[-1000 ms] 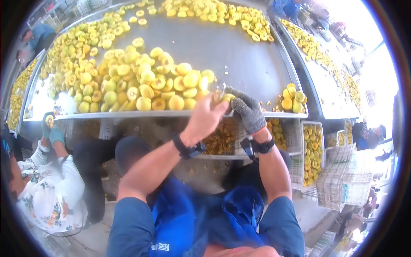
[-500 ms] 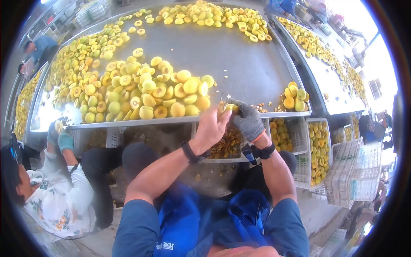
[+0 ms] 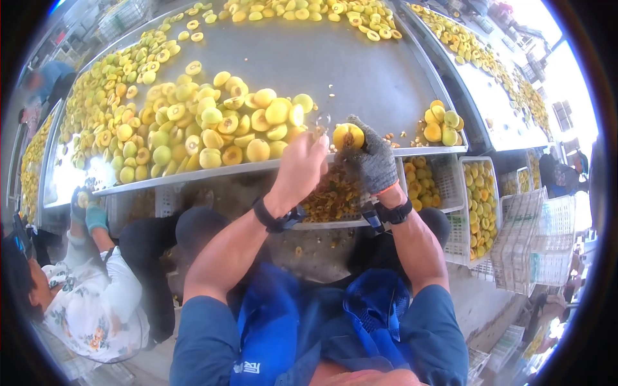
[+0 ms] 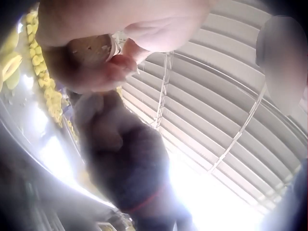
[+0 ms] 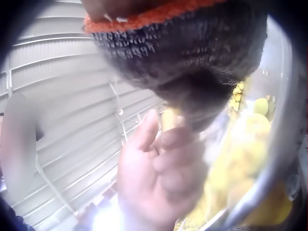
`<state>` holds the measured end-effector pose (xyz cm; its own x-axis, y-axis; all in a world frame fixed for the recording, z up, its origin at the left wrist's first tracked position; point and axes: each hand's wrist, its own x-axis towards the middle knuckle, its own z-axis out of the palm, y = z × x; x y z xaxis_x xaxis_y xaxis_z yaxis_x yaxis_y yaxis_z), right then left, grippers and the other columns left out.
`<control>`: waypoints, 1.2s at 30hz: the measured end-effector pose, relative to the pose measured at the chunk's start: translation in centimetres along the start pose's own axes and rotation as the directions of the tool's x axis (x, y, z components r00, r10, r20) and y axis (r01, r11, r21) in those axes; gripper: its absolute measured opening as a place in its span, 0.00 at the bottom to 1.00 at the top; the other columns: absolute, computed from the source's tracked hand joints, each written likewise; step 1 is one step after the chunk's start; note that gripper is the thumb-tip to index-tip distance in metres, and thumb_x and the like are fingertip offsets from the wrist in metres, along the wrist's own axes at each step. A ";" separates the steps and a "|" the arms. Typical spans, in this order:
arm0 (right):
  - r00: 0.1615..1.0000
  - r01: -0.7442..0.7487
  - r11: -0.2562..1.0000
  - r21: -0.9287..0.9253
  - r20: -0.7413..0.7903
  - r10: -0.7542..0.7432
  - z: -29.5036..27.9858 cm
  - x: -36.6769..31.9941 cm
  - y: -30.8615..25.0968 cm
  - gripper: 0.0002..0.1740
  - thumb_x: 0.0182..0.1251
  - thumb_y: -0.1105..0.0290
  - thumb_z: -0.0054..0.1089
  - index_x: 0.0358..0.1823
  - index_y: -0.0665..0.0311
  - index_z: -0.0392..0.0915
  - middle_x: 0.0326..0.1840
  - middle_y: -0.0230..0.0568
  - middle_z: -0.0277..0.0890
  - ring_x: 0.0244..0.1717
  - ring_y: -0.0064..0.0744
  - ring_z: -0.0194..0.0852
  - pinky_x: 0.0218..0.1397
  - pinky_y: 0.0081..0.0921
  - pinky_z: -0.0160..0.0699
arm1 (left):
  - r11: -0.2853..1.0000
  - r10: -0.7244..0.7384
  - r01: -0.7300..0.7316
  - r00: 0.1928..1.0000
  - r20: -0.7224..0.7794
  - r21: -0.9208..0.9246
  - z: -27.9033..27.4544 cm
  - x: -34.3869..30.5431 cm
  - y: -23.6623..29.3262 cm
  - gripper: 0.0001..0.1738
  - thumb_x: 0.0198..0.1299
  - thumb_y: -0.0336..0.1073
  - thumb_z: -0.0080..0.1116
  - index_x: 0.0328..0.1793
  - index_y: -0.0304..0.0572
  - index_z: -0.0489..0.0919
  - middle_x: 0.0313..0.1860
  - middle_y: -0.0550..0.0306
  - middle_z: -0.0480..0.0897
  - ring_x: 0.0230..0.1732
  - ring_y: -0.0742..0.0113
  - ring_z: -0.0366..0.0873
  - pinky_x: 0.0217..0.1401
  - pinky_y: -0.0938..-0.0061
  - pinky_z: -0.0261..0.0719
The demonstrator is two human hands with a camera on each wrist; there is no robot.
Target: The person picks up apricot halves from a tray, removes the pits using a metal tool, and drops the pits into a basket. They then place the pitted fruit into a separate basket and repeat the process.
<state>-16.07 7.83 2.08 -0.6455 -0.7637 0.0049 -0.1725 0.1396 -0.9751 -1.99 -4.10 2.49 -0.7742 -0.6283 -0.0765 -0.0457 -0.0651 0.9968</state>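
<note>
In the head view my bare left hand [image 3: 301, 168] curls round a small tool [image 3: 323, 121] with a metal loop at its tip. The tool's round brown end [image 4: 92, 50] shows inside my left hand [image 4: 120, 29] in the left wrist view. Just to the right, my right hand [image 3: 375, 161], in a grey glove, grips a yellow fruit [image 3: 348, 135] whose brown centre faces up. A gap separates the two hands. The right wrist view has the gloved hand [image 5: 187, 53] above the bare hand [image 5: 161, 173], with a blurred yellow piece [image 5: 169, 118] between them.
A metal table [image 3: 283, 58] bears heaps of halved and whole fruit [image 3: 212, 122], with a smaller pile [image 3: 442, 122] at its right corner. Below the edge are a crate of brown scraps [image 3: 331, 199] and crates of fruit [image 3: 479, 206]. Another person [image 3: 96, 289] sits at left.
My left hand has drawn away leftward from the fruit, where both hands met before. The fruit in my right hand now shows its brown centre. The head view has shifted slightly.
</note>
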 end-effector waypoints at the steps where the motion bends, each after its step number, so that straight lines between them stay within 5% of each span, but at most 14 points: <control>1: 1.000 0.010 0.997 -0.073 -0.025 -0.012 -0.3 0.1 -0.1 0.30 0.72 0.72 0.66 0.74 0.67 0.71 0.54 0.43 0.85 0.49 0.26 0.83 0.52 0.28 0.85 | 0.999 0.014 -0.016 0.999 0.039 0.038 0.2 -0.2 0.0 0.17 0.80 0.43 0.51 0.43 0.35 0.75 0.21 0.61 0.77 0.16 0.78 0.69 0.19 0.79 0.67; 6: 0.969 0.209 0.960 -0.186 -0.090 -0.229 -1.0 0.5 2.0 0.28 0.75 0.68 0.65 0.73 0.66 0.72 0.51 0.46 0.87 0.48 0.28 0.85 0.52 0.29 0.84 | 0.981 0.048 -0.073 0.989 0.143 0.181 1.2 -1.8 0.1 0.21 0.79 0.41 0.51 0.34 0.32 0.75 0.20 0.56 0.79 0.22 0.68 0.76 0.29 0.67 0.74; 10: 0.971 0.216 0.944 -0.251 -0.045 -0.235 -1.1 -0.4 0.6 0.27 0.77 0.65 0.64 0.73 0.66 0.72 0.49 0.48 0.87 0.48 0.32 0.86 0.52 0.30 0.84 | 0.982 0.058 -0.080 0.990 0.128 0.174 1.9 -1.5 -0.2 0.20 0.79 0.40 0.52 0.35 0.31 0.74 0.19 0.55 0.77 0.21 0.68 0.75 0.28 0.66 0.73; 13: 0.920 0.329 0.875 -0.354 -0.088 -0.381 -0.6 -0.5 1.5 0.27 0.78 0.64 0.62 0.73 0.67 0.72 0.48 0.51 0.87 0.47 0.38 0.87 0.52 0.32 0.83 | 0.963 0.093 -0.112 0.992 0.087 0.243 2.5 -1.4 -1.0 0.19 0.79 0.39 0.53 0.37 0.30 0.75 0.21 0.49 0.78 0.23 0.60 0.77 0.31 0.62 0.74; 16: 0.932 0.304 0.905 -0.298 -0.104 -0.347 -0.6 -1.1 1.3 0.29 0.77 0.65 0.62 0.75 0.67 0.70 0.50 0.55 0.86 0.49 0.45 0.88 0.53 0.35 0.83 | 0.938 0.200 -0.212 0.977 0.074 0.276 3.1 -1.7 -1.4 0.17 0.79 0.37 0.53 0.40 0.28 0.75 0.26 0.42 0.78 0.27 0.49 0.77 0.35 0.57 0.73; 19: 0.891 0.392 0.838 -0.378 -0.069 -0.448 -1.0 -1.1 2.0 0.31 0.75 0.68 0.63 0.76 0.66 0.69 0.52 0.55 0.86 0.52 0.46 0.87 0.55 0.37 0.82 | 0.910 0.303 -0.302 0.952 0.043 0.283 3.8 -1.8 -2.2 0.22 0.81 0.45 0.49 0.40 0.31 0.75 0.19 0.44 0.75 0.22 0.52 0.74 0.30 0.60 0.72; 22: 0.920 0.333 0.828 -0.450 -0.036 -0.389 -1.3 -1.4 1.3 0.33 0.74 0.69 0.64 0.78 0.65 0.68 0.55 0.55 0.85 0.54 0.44 0.86 0.57 0.37 0.81 | 0.887 0.366 -0.364 0.929 0.048 0.283 4.0 -1.8 -2.3 0.23 0.81 0.45 0.49 0.39 0.30 0.74 0.19 0.47 0.75 0.23 0.55 0.75 0.31 0.60 0.71; 25: 0.957 0.287 0.908 -0.305 0.046 -0.287 -2.3 -1.1 0.9 0.32 0.74 0.70 0.64 0.78 0.63 0.69 0.56 0.55 0.85 0.54 0.43 0.86 0.58 0.38 0.81 | 0.929 0.254 -0.286 0.955 0.155 0.235 3.3 -1.7 -2.0 0.22 0.81 0.46 0.49 0.40 0.32 0.73 0.18 0.55 0.74 0.19 0.63 0.73 0.25 0.65 0.69; 28: 0.941 0.337 0.885 -0.321 0.151 -0.303 -3.6 -0.7 0.9 0.31 0.74 0.71 0.64 0.77 0.62 0.70 0.57 0.53 0.85 0.54 0.42 0.85 0.59 0.37 0.81 | 0.993 -0.118 0.114 0.953 0.279 0.033 3.1 -2.3 -0.5 0.20 0.81 0.46 0.48 0.41 0.35 0.73 0.17 0.63 0.70 0.14 0.72 0.68 0.17 0.71 0.63; 31: 0.957 0.282 0.918 -0.280 0.150 -0.248 -3.8 -1.0 0.7 0.30 0.73 0.71 0.64 0.76 0.62 0.72 0.57 0.52 0.85 0.55 0.41 0.85 0.61 0.35 0.81 | 0.950 -0.244 0.294 0.910 0.336 -0.104 3.3 -2.8 0.4 0.19 0.82 0.47 0.46 0.43 0.38 0.74 0.16 0.67 0.66 0.11 0.76 0.61 0.12 0.77 0.58; 34: 0.950 0.307 0.851 -0.427 0.196 -0.244 -4.0 -1.0 0.9 0.30 0.72 0.72 0.65 0.76 0.61 0.72 0.58 0.51 0.85 0.57 0.39 0.84 0.61 0.33 0.81 | 0.903 -0.330 0.409 0.856 0.398 -0.133 3.2 -2.7 0.1 0.21 0.82 0.48 0.46 0.41 0.38 0.74 0.15 0.66 0.64 0.11 0.77 0.59 0.12 0.77 0.59; 36: 0.935 0.320 0.885 -0.338 0.262 -0.239 -4.8 -0.5 0.6 0.30 0.72 0.72 0.66 0.75 0.61 0.73 0.57 0.50 0.85 0.54 0.35 0.85 0.58 0.32 0.82 | 0.883 -0.338 0.444 0.825 0.452 -0.151 2.7 -2.6 0.3 0.23 0.82 0.50 0.46 0.41 0.37 0.74 0.15 0.67 0.64 0.12 0.78 0.59 0.12 0.78 0.59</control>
<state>-19.43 11.30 2.58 -0.3678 -0.9125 0.1794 -0.6107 0.0915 -0.7866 -1.74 -0.37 3.00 -0.9091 -0.1460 -0.3903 -0.2891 -0.4535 0.8430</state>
